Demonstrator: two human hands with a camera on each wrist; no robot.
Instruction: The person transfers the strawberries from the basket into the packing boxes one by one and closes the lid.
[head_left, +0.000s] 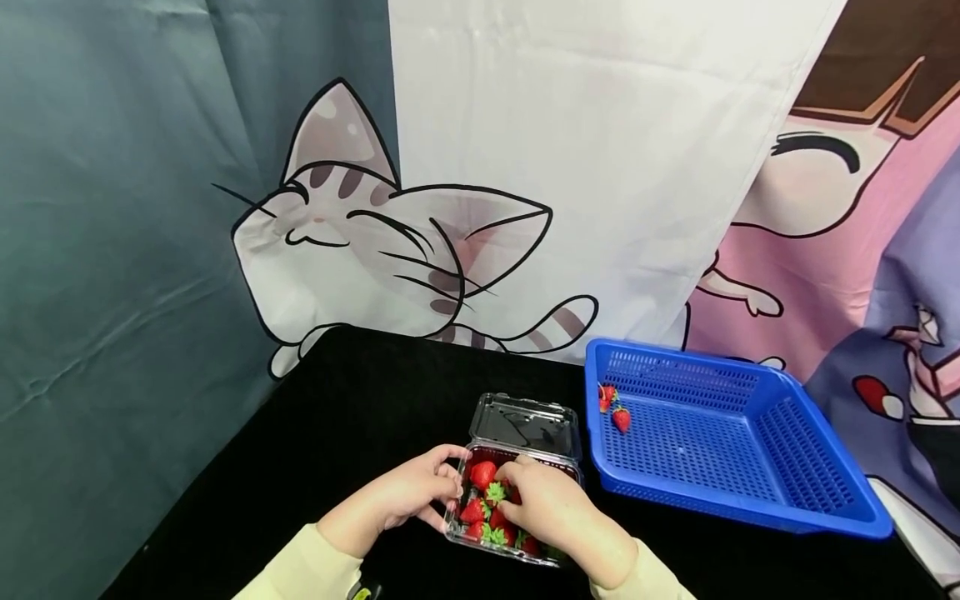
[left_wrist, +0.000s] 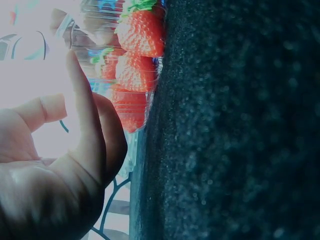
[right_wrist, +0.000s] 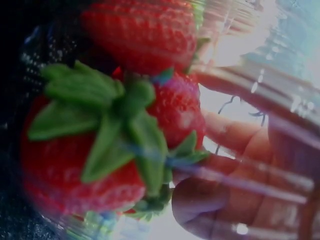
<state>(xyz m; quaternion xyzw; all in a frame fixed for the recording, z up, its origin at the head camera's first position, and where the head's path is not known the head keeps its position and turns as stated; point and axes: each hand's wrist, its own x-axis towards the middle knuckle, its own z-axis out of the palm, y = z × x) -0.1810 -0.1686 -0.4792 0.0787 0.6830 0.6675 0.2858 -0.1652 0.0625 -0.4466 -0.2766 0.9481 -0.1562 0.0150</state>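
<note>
A clear plastic clamshell box [head_left: 525, 557] stands on the black cloth, its hinged lid [head_left: 525, 423] folded back behind it. Inside lie several red strawberries [head_left: 483, 475] with green leaf caps. My left hand [head_left: 408, 492] holds the box at its left wall, one finger up along the rear corner. In the left wrist view that finger reaches the box wall, beside stacked strawberries [left_wrist: 142, 35]. My right hand [head_left: 551, 504] dips into the box from the right, its curled fingers gripping a strawberry they mostly cover. Through the plastic, the right wrist view shows fingers [right_wrist: 235, 150] against the strawberries [right_wrist: 75, 165].
A blue perforated plastic basket [head_left: 731, 508] stands right of the box, with a few strawberries [head_left: 621, 418] in its left corner. Behind the black-covered table [head_left: 360, 400] hangs a cartoon cat curtain [head_left: 600, 125]. A small dark and yellow object [head_left: 363, 592] is by the left sleeve.
</note>
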